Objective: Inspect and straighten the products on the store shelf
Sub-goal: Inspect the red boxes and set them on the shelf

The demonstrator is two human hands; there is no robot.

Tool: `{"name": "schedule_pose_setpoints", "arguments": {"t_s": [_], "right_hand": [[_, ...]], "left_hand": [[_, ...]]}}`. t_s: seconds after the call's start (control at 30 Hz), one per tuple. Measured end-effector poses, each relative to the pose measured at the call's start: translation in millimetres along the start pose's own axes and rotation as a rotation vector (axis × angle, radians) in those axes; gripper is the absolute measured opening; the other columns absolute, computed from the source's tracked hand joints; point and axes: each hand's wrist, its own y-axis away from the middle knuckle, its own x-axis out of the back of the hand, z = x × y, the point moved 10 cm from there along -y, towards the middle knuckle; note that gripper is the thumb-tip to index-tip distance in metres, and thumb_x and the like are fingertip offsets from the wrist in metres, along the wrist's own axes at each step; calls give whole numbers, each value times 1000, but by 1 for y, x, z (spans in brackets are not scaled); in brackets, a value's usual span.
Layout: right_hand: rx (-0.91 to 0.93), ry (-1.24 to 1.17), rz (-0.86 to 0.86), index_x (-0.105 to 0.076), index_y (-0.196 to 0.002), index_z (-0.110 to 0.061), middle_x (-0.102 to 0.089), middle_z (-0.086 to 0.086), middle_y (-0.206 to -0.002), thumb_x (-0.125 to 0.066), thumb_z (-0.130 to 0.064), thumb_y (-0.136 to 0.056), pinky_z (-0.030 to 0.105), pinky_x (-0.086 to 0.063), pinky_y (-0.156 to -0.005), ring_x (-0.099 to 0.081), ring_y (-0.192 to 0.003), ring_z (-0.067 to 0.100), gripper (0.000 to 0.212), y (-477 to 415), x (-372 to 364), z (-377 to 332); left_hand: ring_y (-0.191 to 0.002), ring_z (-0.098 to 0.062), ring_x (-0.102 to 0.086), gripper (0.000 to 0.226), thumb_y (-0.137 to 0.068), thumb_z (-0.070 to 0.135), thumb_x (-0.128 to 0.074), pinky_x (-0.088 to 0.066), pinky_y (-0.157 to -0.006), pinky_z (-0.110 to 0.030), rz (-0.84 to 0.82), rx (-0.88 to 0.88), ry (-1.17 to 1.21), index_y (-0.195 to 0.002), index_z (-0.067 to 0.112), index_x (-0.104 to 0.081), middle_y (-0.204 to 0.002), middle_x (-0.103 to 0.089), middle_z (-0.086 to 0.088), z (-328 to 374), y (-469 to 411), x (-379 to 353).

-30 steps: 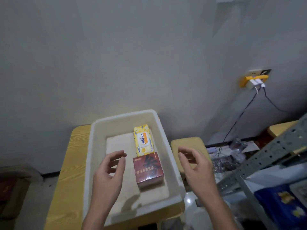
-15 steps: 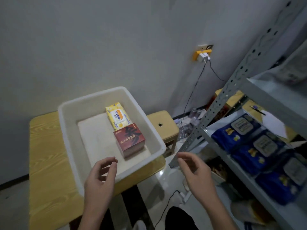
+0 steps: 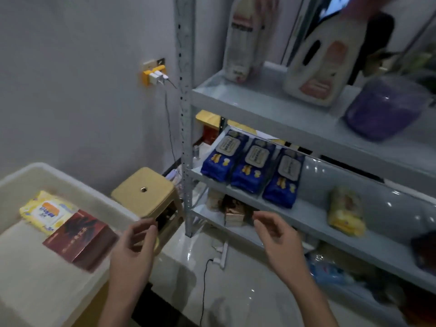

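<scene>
Low in view: left hand [image 3: 134, 251] at 7 o'clock, right hand [image 3: 280, 241] at 5 o'clock. Both raised, fingers loosely curled and apart, gripping nothing, touching nothing.

Out from the right hand, toward 1 o'clock: grey painted metal shelf [image 3: 311, 213], glossy, with a raised front lip. On it, three blue wipe packs [image 3: 253, 168] side by side, tilted back. Further along at 3 o'clock, one yellow pack [image 3: 345, 211], alone and well apart from the blue row, slightly askew.

Judged: soft film pouches, light, squashy, slick. Likely to sag if pinched at a corner. Better taken across both long sides, or nudged square with flat fingers.

Upper tier, 12 to 2 o'clock: tall white bottle [image 3: 243, 38], handled white jug [image 3: 323, 62], purple translucent tub [image 3: 384, 107], all blurred. Rigid plastic, probably heavier. Best gripped at the handle or body.

At 9 o'clock of the left hand: white plastic bin [image 3: 77, 190] holding a yellow wipes pack [image 3: 46, 211] up against a dark red carton [image 3: 80, 237]. Between bin and shelf: beige plastic stool [image 3: 144, 190].
</scene>
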Motion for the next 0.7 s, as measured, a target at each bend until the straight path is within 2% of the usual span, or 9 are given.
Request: {"name": "schedule_pose_setpoints", "arguments": {"t_s": [0.13, 0.23, 0.33, 0.47, 0.6, 0.7], "right_hand": [[-29, -66, 224, -71, -108, -32, -73, -14, -105, -68, -16, -98, 20, -54, -86, -68, -98, 2, 19, 32, 105, 43], [-27, -81, 363, -72, -103, -30, -75, -14, -100, -69, -9, -96, 10, -51, -81, -69, -94, -1, 22, 70, 185, 78], [-55, -110, 501, -72, -101, -31, -75, -16, -98, -71, -9, -95, 11, -50, -81, -70, -95, 3, 23, 116, 261, 118], [-106, -157, 664, -74, -102, -28, -74, -19, -98, -71, -10, -95, 11, -50, -79, -69, -93, 3, 19, 183, 351, 163], [-157, -182, 794, -75, -105, -24, -77, -14, -100, -70, -11, -96, 17, -53, -81, -69, -93, 2, 17, 243, 412, 194], [-196, -200, 868, -75, -104, -25, -75, -18, -96, -70, -10, -96, 12, -51, -76, -69, -90, 2, 17, 274, 437, 213]], "left_hand": [[-89, -1, -67, 12, -98, 19, -65, -49, -74, -23, -194, -29, -24, -99, 30, -71, -95, -74, 11, 26, 37, -101], [-91, -2, -67, 12, -98, 17, -65, -49, -77, -24, -348, -47, -50, -99, 27, -71, -99, -73, 8, 42, 90, -180], [-90, 3, -67, 15, -97, 13, -65, -50, -74, -14, -477, -114, -88, -99, 27, -70, -99, -74, 9, 58, 155, -249], [-78, 1, -69, 14, -97, 11, -64, -50, -66, -5, -643, -134, -83, -101, 24, -70, -88, -75, 8, 70, 247, -328], [-97, 0, -66, 14, -97, 16, -65, -48, -78, -13, -813, -133, -110, -104, 26, -70, -104, -73, 8, 81, 322, -386], [-98, -2, -66, 14, -97, 20, -64, -48, -78, -18, -897, -166, -149, -106, 29, -69, -107, -72, 8, 89, 354, -414]]}}
